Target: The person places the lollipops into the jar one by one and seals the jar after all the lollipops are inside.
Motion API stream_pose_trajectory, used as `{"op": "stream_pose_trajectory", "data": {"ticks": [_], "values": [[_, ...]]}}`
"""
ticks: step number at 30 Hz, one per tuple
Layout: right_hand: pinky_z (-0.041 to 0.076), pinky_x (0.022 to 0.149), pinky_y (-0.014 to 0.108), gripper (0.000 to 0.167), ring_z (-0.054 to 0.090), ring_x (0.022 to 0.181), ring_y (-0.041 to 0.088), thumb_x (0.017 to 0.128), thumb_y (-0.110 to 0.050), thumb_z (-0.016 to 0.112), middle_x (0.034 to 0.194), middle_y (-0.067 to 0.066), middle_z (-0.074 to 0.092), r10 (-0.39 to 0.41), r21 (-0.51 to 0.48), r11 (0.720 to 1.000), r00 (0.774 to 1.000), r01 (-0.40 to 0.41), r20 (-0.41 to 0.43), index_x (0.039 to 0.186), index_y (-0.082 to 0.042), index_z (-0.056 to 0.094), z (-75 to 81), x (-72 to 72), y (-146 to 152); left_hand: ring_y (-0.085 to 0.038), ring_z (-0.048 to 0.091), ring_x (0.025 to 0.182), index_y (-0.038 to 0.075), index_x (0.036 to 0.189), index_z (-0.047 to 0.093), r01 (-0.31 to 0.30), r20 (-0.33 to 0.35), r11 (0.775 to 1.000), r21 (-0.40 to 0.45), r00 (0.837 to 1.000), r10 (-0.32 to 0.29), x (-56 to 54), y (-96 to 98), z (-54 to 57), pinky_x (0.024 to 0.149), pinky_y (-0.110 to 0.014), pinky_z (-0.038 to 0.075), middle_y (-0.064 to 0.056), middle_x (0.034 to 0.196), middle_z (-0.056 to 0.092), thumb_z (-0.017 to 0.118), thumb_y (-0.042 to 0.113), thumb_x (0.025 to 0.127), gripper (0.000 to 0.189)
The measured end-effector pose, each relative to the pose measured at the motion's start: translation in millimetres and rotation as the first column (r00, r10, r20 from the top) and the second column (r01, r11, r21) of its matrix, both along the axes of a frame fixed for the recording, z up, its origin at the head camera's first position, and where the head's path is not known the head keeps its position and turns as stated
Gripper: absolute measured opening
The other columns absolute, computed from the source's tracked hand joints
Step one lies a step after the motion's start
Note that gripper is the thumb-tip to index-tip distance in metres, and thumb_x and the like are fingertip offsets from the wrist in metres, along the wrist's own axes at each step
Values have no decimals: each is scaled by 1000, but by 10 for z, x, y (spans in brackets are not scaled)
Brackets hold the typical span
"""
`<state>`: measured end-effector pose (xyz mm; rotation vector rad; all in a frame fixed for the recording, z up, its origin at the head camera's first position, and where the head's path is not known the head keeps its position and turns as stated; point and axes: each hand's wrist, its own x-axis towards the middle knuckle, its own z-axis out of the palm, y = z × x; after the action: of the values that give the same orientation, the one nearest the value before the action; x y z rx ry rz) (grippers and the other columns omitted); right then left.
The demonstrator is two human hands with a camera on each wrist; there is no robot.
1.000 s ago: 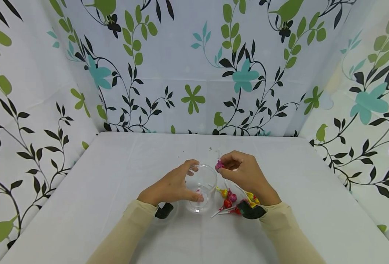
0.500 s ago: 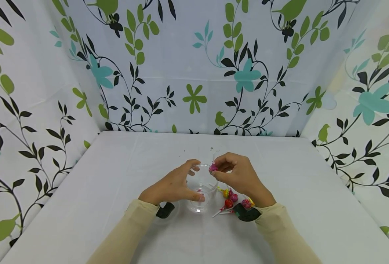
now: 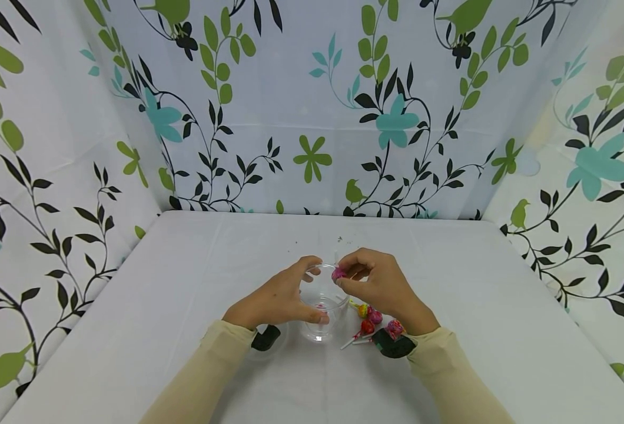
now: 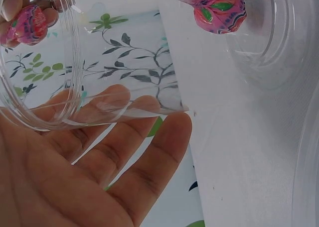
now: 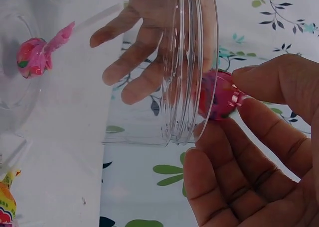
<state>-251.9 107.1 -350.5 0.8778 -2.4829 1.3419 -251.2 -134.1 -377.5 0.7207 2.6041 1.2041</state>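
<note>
A clear plastic jar [image 3: 325, 288] stands on the white table, its mouth upward. My left hand [image 3: 272, 300] grips its left side, thumb in front and fingers behind. At the right of the rim, my right hand [image 3: 386, 285] pinches a pink-wrapped lollipop [image 3: 338, 274] by its wrapped candy, the stick pointing up. In the right wrist view that candy [image 5: 222, 95] is right at the jar's mouth, partly seen through the clear wall. Another pink lollipop [image 4: 219, 10] lies at the jar's bottom, visible through the plastic in the left wrist view.
Several lollipops [image 3: 367, 327] in red, pink and yellow wrappers lie on the table right of the jar, partly under my right wrist. A clear round plastic piece [image 3: 277, 348] lies below my left wrist. A patterned curtain [image 3: 259, 129] surrounds the table.
My right hand has moved left and slightly down, bringing the pink lollipop from beside the jar to its rim. The left hand and the jar stay in place.
</note>
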Motion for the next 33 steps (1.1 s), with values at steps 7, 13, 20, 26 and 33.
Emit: {"op": "stream_pose_trajectory", "data": {"ticks": [7, 13, 20, 26, 33], "values": [[61, 84, 38, 23, 70, 93, 19, 88, -7, 81, 103, 4, 73, -12, 12, 1000, 1000, 12, -24, 110, -7, 74, -4, 5, 32, -28, 52, 138, 21, 158, 33, -4, 4, 1000, -7, 1000, 4, 5, 2, 2, 100, -52, 54, -3, 150, 53, 95, 45, 75, 106], [61, 84, 42, 26, 68, 95, 21, 88, -7, 80, 107, 7, 73, -24, 25, 999, 999, 24, -21, 113, -6, 73, -4, 2, 91, -28, 52, 137, 20, 158, 32, -13, 19, 1000, -6, 1000, 13, 16, 2, 5, 100, -52, 54, -5, 152, 52, 95, 42, 75, 106], [60, 84, 44, 28, 66, 95, 20, 87, -8, 80, 108, 4, 73, -97, 94, 991, 995, 100, -28, 114, -8, 73, -29, -25, 219, -30, 53, 137, 19, 158, 33, -29, 18, 999, -23, 999, 30, 14, 11, 8, 101, -54, 54, -7, 152, 52, 95, 45, 74, 108], [61, 83, 44, 29, 66, 97, 25, 89, -7, 78, 110, 8, 72, -189, 204, 961, 982, 187, -5, 117, -6, 74, -77, -54, 461, -29, 54, 137, 21, 157, 34, -30, 0, 999, -36, 1000, 30, 14, 14, 10, 101, -54, 54, -5, 152, 53, 95, 46, 73, 107], [59, 80, 40, 30, 65, 99, 28, 90, -10, 74, 115, 14, 69, -260, 347, 913, 961, 213, 96, 120, -6, 72, -174, -79, 772, -28, 55, 136, 23, 157, 34, -29, -10, 999, -42, 1000, 29, 11, 12, 18, 100, -53, 54, -2, 151, 53, 96, 48, 72, 108]]}}
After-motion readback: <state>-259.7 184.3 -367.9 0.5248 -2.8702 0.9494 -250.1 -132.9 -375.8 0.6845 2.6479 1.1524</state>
